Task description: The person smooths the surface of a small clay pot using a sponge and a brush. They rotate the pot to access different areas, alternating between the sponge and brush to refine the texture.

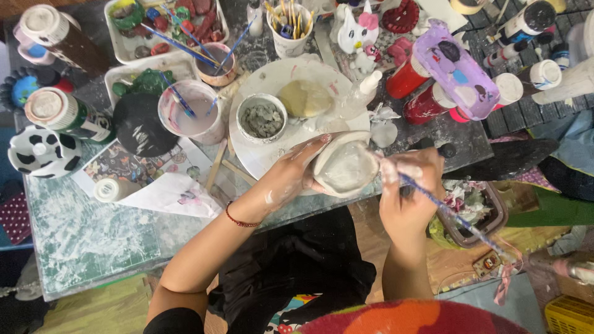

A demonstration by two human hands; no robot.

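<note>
We painted a pale rounded clay pot [344,166].
Left hand [291,176] fingers wrapped it; right hand [411,185], at 3 o'clock, pinched a thin blue paintbrush [451,213].

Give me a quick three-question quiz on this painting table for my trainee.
1. True or false: the left hand holds the white figurine.
2. What does the right hand hold? A) scissors B) paintbrush C) spoon
3. The small bowl of grey lumps sits on the white ____.

Key: 1 true; 2 B; 3 plate.
</note>
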